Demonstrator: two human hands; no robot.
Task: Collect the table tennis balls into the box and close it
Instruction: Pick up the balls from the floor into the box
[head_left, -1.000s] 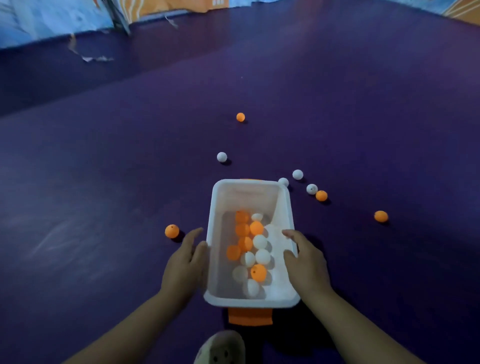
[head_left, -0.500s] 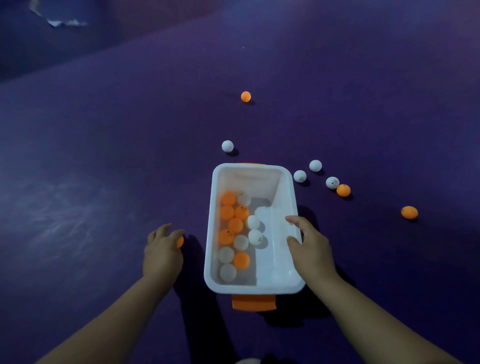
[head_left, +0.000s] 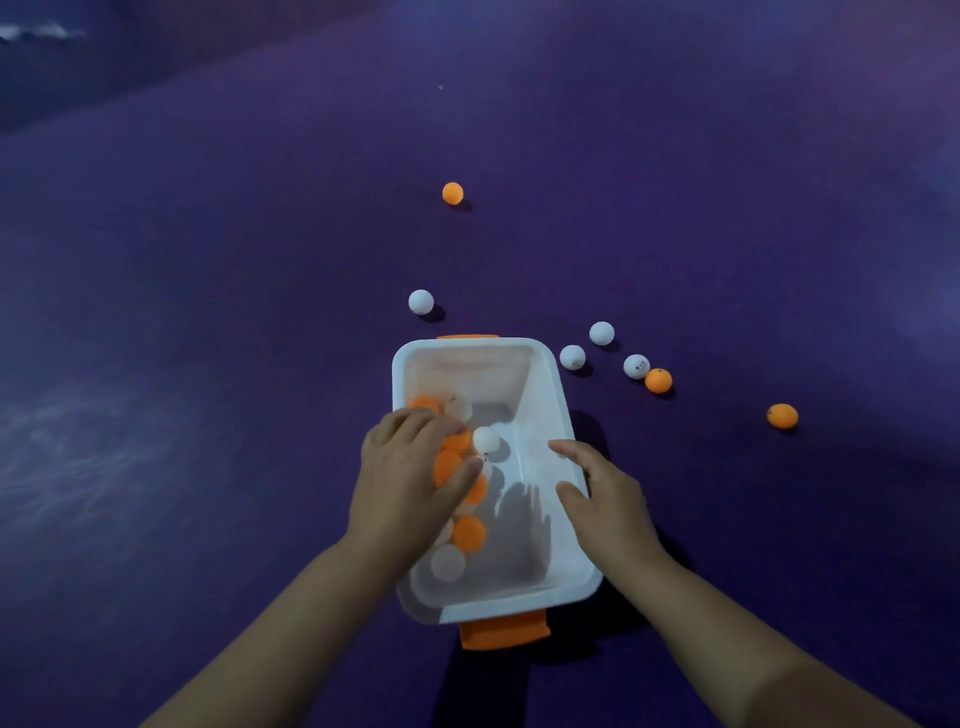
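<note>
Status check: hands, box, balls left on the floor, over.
Left hand over white plastic box, dropping orange ball. Right hand steadies rim. Seven balls remain on purple floor. Nothing blocking.

The left hand (head_left: 410, 478) covers the box (head_left: 563, 415)'s left rim and several balls beneath it (whether it grips one cannot be told). The orange latch (head_left: 467, 337) behind the box's far rim shows only as a sliver. Print on the white ball (head_left: 636, 366) right of the box is too small to read.
</note>
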